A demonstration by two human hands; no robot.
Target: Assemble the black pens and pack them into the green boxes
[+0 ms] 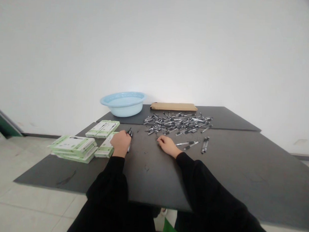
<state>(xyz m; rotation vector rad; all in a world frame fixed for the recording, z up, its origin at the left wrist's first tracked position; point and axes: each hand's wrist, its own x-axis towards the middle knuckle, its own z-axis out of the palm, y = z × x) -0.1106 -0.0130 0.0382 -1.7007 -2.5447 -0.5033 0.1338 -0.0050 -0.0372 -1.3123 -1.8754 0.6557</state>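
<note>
My left hand (121, 143) is closed around a bunch of black pens (130, 133), whose tips stick out past the knuckles. It rests on the dark table (231, 166) beside green-and-white boxes (106, 146). My right hand (166, 145) lies on the table with fingers curled, its fingertips at the near edge of a loose pile of pens (178, 123). What the right fingers pinch, if anything, I cannot make out. Both arms wear black sleeves.
A light blue basin (123, 103) and a flat brown cardboard packet (173, 106) sit at the table's far edge. A stack of green-and-white boxes (73, 147) lies at the left, with one more box (102, 128) behind. A few single pens (205, 145) lie right of my hand.
</note>
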